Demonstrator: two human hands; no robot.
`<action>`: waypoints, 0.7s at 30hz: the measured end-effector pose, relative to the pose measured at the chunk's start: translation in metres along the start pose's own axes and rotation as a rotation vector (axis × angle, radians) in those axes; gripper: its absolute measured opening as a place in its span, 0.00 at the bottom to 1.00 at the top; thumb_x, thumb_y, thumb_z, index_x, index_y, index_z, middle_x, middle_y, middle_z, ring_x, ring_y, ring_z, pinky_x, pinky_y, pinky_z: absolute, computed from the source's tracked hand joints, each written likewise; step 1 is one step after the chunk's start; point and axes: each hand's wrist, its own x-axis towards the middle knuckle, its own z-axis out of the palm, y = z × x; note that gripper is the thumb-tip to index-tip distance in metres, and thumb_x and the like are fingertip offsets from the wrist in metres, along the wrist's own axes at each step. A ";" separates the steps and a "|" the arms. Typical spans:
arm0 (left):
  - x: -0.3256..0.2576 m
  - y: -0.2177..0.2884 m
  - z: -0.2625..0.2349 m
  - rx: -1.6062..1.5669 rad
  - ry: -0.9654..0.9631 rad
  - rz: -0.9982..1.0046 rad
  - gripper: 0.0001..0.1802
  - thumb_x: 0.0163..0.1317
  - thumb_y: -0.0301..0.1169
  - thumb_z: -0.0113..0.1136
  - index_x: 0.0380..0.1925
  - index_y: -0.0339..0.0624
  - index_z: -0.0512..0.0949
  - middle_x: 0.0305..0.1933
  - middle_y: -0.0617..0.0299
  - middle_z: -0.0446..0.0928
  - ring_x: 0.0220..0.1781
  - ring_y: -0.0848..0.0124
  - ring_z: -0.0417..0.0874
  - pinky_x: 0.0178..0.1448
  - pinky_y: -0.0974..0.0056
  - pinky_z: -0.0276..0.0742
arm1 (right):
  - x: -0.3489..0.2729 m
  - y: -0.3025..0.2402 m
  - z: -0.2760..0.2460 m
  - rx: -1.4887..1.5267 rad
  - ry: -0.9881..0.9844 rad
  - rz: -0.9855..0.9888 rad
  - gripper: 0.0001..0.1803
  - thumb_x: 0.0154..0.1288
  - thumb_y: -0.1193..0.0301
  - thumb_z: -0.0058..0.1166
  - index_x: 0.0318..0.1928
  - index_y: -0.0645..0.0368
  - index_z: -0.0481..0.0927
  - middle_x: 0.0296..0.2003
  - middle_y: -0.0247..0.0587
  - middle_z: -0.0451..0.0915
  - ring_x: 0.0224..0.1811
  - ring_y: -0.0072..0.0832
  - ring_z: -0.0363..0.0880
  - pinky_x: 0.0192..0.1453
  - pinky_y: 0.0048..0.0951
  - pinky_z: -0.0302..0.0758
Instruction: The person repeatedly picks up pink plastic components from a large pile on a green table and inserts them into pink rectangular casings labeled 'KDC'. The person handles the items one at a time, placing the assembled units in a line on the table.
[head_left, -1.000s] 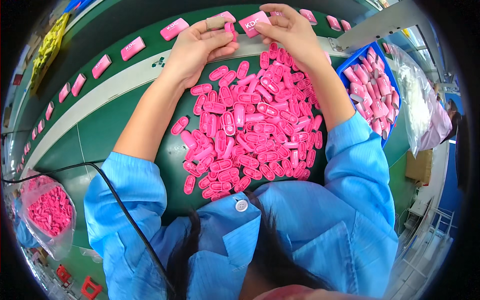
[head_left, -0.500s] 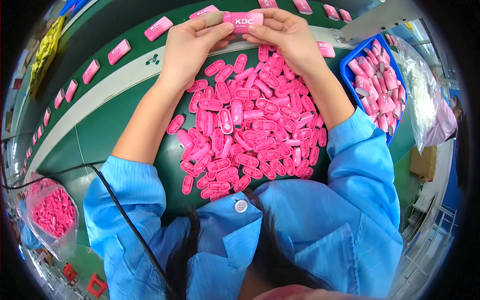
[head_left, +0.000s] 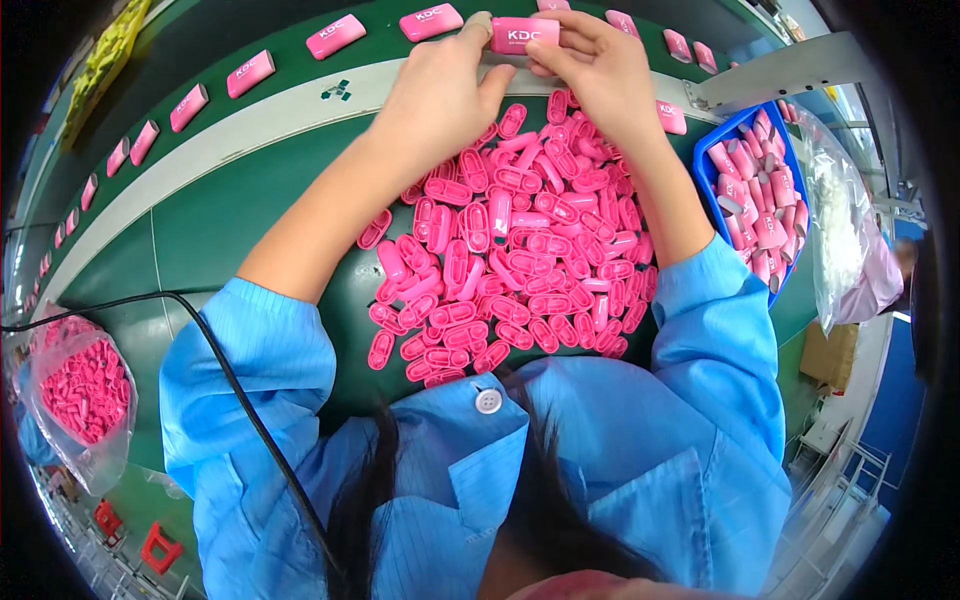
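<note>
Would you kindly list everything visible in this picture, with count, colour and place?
Pink case: one, held in both hands at the belt's edge.
Finished cases: many, pink, spaced along the green belt.
Loose shells: a heap, pink, on the green table.
Blue bin: one, right, filled with pink parts.
Clear bag: one, lower left, pink parts inside.
Black cable: one, crossing the left sleeve.
Left hand: gripping the case's left end.
Right hand: gripping its right end.

My fingers (head_left: 560, 55) cover the ends of the pink case (head_left: 525, 33). The top edge cuts off another case (head_left: 552, 4), and my forearms hide part of the pink pile (head_left: 510, 240).
</note>
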 end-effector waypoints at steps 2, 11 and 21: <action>0.001 -0.023 0.005 0.302 0.172 0.177 0.28 0.56 0.28 0.56 0.55 0.25 0.64 0.48 0.33 0.72 0.51 0.44 0.74 0.54 0.53 0.71 | 0.019 0.002 -0.005 -0.045 -0.122 0.119 0.14 0.62 0.75 0.55 0.46 0.72 0.75 0.38 0.43 0.81 0.36 0.21 0.80 0.37 0.20 0.77; -0.011 0.001 -0.005 0.281 -0.119 0.187 0.14 0.50 0.36 0.65 0.32 0.37 0.82 0.40 0.52 0.76 0.46 0.57 0.77 0.52 0.58 0.72 | 0.066 0.014 -0.010 -0.983 0.196 -0.237 0.15 0.60 0.66 0.50 0.42 0.63 0.80 0.40 0.49 0.80 0.44 0.47 0.78 0.51 0.40 0.74; -0.012 -0.003 0.008 0.256 -0.127 0.205 0.11 0.54 0.34 0.61 0.33 0.39 0.81 0.32 0.52 0.77 0.35 0.55 0.80 0.41 0.56 0.75 | 0.019 -0.006 -0.019 -0.382 0.045 -0.024 0.10 0.61 0.70 0.55 0.32 0.66 0.78 0.27 0.44 0.81 0.33 0.29 0.82 0.37 0.29 0.77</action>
